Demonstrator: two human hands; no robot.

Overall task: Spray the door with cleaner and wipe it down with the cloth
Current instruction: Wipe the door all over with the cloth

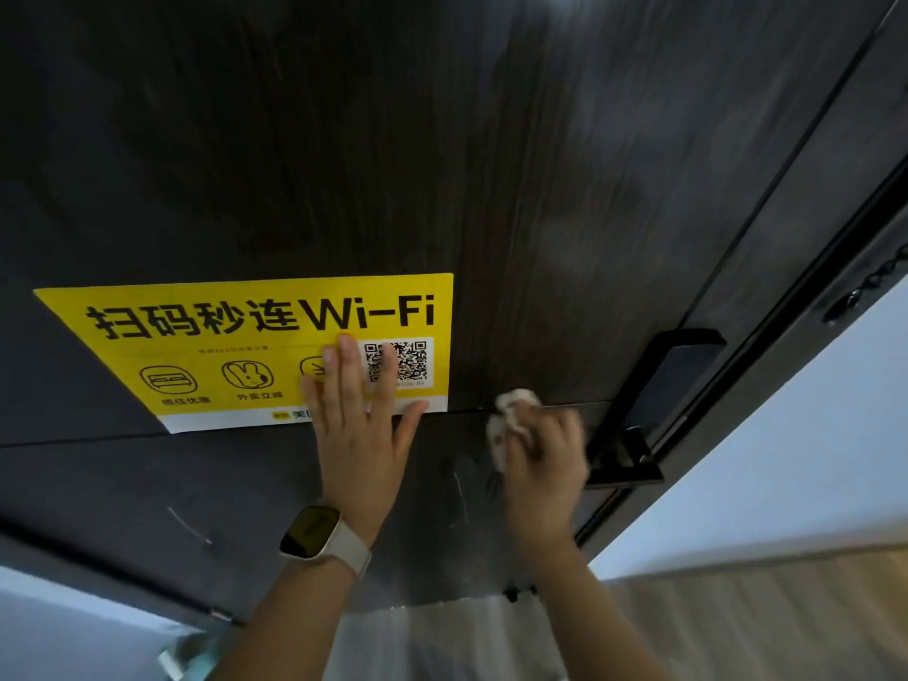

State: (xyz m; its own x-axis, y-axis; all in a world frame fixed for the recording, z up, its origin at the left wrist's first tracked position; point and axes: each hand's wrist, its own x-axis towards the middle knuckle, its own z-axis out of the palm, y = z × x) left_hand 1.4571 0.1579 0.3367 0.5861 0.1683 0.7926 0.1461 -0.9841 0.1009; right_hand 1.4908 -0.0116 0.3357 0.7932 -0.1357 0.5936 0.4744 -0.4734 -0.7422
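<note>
A person wipes a dark wood-grain door (540, 189) w/ a small white cloth (511, 420), seen from a head-worn camera looking along the panel.

Risks first: the cloth works just beside the black handle & lock plate (648, 410), so a wide stroke to the right could knock knuckles on the hardware or catch the cloth on the lever. On the other side sits a yellow Wi-Fi poster (255, 346), its lower right corner close to the wiping zone; a damp pass over that edge could, in my view, lift or smear it. Pale scratch-like streaks (459, 493) below the cloth may be residue or damage, can't tell which, so hard rubbing there might not help. No spray bottle is in view.

Hands: left hand (358, 415) is spread flat, fingers straight, palm resting on the door w/ fingertips over the poster's lower part & QR code, apparently bracing the panel. It wears a watch (314, 533) on the wrist. Right hand (545, 459) is curled round the bunched cloth, pressing it to the door about level w/ the seam between upper & lower panels; it's blurred, so finger detail is unclear.
</note>
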